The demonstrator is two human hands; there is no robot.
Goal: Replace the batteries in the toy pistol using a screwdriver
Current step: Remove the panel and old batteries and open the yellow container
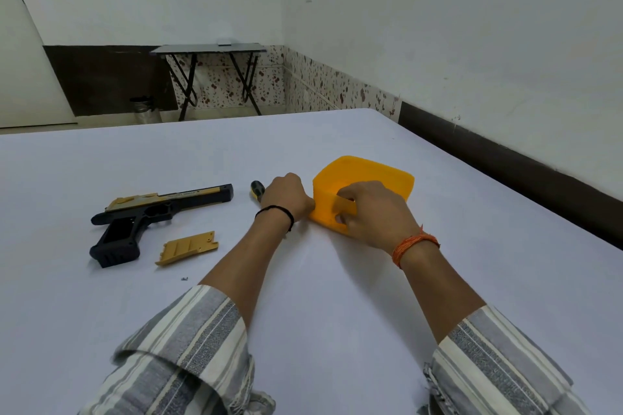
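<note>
White tabletop: 1 black-gold toy pistol near left edge, 1 gold cover plate, 1 black-yellow screwdriver; left hand and right hand both gripping 1 orange plastic tub.

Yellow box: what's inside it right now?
The right hand reaches into the yellow box, fingers curled at its near wall. Its contents are hidden by the wall and hand; batteries cannot be confirmed.

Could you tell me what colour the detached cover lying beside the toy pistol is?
Golden yellow; the cover shows in the head view.

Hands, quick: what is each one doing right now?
Left hand: against the left side of the orange plastic container; whether its fingers curl cannot be told.
Right hand: fingers curled over the container's near wall, gripping it.
</note>
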